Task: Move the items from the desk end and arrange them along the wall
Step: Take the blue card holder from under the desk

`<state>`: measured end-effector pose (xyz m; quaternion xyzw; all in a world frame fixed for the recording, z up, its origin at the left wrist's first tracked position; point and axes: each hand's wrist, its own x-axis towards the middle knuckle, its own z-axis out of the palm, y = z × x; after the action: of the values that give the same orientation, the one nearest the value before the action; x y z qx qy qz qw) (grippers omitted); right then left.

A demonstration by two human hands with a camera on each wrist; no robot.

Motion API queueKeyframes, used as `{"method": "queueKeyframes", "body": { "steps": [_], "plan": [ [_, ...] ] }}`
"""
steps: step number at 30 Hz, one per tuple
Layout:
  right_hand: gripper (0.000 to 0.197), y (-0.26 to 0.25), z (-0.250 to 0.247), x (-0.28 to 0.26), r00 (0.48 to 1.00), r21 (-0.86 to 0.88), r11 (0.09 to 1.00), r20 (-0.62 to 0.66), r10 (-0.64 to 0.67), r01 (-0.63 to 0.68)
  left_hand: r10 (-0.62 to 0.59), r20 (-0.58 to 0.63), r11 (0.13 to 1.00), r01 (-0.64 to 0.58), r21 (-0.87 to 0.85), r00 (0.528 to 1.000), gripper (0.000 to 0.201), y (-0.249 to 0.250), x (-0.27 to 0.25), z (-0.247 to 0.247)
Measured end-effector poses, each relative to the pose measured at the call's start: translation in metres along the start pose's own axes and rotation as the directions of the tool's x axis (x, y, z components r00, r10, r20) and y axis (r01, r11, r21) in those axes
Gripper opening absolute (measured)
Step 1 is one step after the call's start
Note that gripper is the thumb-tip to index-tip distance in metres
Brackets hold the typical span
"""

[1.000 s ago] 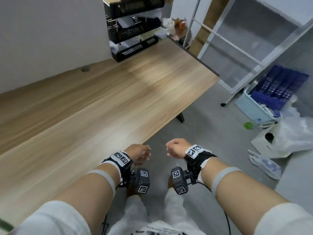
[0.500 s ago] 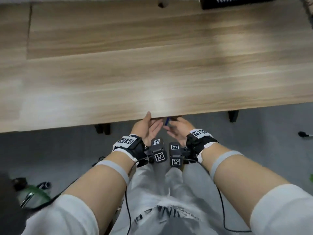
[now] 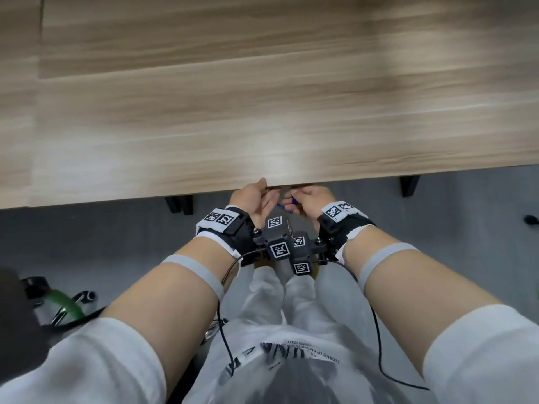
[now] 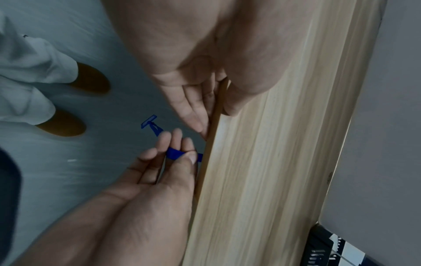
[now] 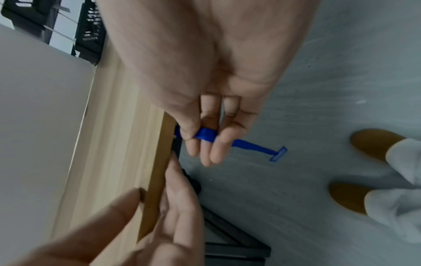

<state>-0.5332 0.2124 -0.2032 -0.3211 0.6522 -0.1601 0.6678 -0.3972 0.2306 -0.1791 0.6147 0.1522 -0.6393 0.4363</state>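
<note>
Right hand (image 5: 205,81) pinches a blue, seemingly razor-like tool (image 5: 250,144) beside desk (image 3: 262,112).

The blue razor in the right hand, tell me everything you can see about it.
The blue razor looks like a one-piece plastic disposable: a wide flat grip, a thin tapering neck and a short crossbar head. The right hand pinches its grip between thumb and fingers, just off the desk front edge, head pointing away from the desk, above the floor. Nothing else visibly touches it.
</note>
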Motion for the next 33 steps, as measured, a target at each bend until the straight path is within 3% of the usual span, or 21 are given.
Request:
{"method": "queueKeyframes", "body": {
  "steps": [5, 9, 12, 14, 17, 20, 22, 27, 31, 33],
  "plan": [
    [0.027, 0.018, -0.006, -0.008, 0.976, -0.181, 0.964, 0.059, 0.208, -0.194, -0.025, -0.007, 1.000, 0.025, 0.013, 1.000, 0.037, 0.002, 0.006, -0.003],
    [0.023, 0.025, -0.011, -0.019, 0.972, -0.047, 0.972, 0.036, 0.233, -0.232, 0.005, 0.095, 0.985, -0.021, 0.169, 0.996, 0.028, 0.001, 0.009, -0.013],
    [0.022, 0.010, -0.023, -0.028, 0.982, 0.029, 0.982, 0.044, 0.184, -0.186, 0.004, 0.198, 0.909, -0.086, 0.408, 0.980, 0.040, -0.004, 0.007, -0.019],
    [0.022, -0.004, -0.032, -0.039, 0.991, 0.065, 0.990, 0.056, 0.122, -0.125, -0.073, 0.280, 0.827, -0.099, 0.554, 0.957, 0.046, -0.011, 0.004, -0.013],
    [0.022, -0.021, -0.050, -0.057, 0.999, 0.209, 0.977, 0.004, 0.035, -0.035, -0.177, 0.415, 0.727, -0.166, 0.666, 0.892, 0.052, -0.025, -0.011, 0.017],
    [0.021, -0.030, -0.082, -0.074, 0.988, 0.368, 0.926, -0.149, -0.033, 0.087, -0.255, 0.520, 0.669, -0.239, 0.704, 0.815, 0.057, -0.040, -0.030, 0.047],
    [0.022, -0.031, -0.111, -0.085, 0.953, 0.402, 0.898, -0.297, -0.056, 0.178, -0.280, 0.535, 0.541, -0.329, 0.774, 0.797, 0.061, -0.046, -0.040, 0.062],
    [0.021, -0.011, -0.192, -0.109, 0.803, 0.372, 0.882, -0.596, -0.011, 0.288, -0.149, 0.649, 0.357, -0.572, 0.739, 0.746, 0.020, -0.063, -0.059, 0.089],
    [0.015, 0.017, -0.270, -0.128, 0.662, 0.359, 0.856, -0.749, 0.026, 0.372, -0.098, 0.693, 0.178, -0.673, 0.718, 0.714, 0.019, -0.096, -0.088, 0.125],
    [0.009, 0.036, -0.310, -0.141, 0.609, 0.281, 0.902, -0.793, 0.027, 0.327, -0.098, 0.719, 0.076, -0.715, 0.695, 0.689, 0.020, -0.124, -0.104, 0.150]
  ]
}}
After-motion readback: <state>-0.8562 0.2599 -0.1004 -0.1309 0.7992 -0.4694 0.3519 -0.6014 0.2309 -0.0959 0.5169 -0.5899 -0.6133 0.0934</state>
